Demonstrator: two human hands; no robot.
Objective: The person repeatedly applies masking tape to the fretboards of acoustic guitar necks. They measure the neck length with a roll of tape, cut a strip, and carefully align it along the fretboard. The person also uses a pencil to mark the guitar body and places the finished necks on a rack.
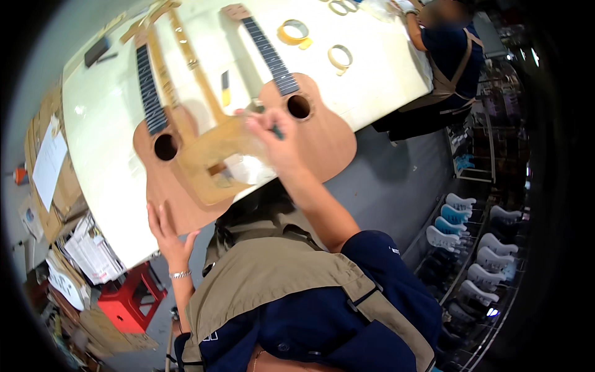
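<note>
My left hand (pixel 171 239) rests with spread fingers on the lower edge of an unfinished acoustic guitar (pixel 162 186) with a dark fretboard and round sound hole. Partly over that guitar lies a glossy yellowish guitar-shaped piece (pixel 207 183) with a long neck and a small brown rectangle on its body. Above this piece, my right hand (pixel 276 136) is closed, with something small and dark green showing at the fingers; blur hides its kind. A second acoustic guitar (pixel 328 139) lies right beside the right hand, its neck pointing to the far side.
Tape rolls (pixel 340 57) and a dark block (pixel 96 51) lie on the white table (pixel 93 149). A co-worker (pixel 455 59) stands at the far right. Guitar bodies hang on a rack (pixel 489 260) to the right. A red stool (pixel 131 301) stands at lower left.
</note>
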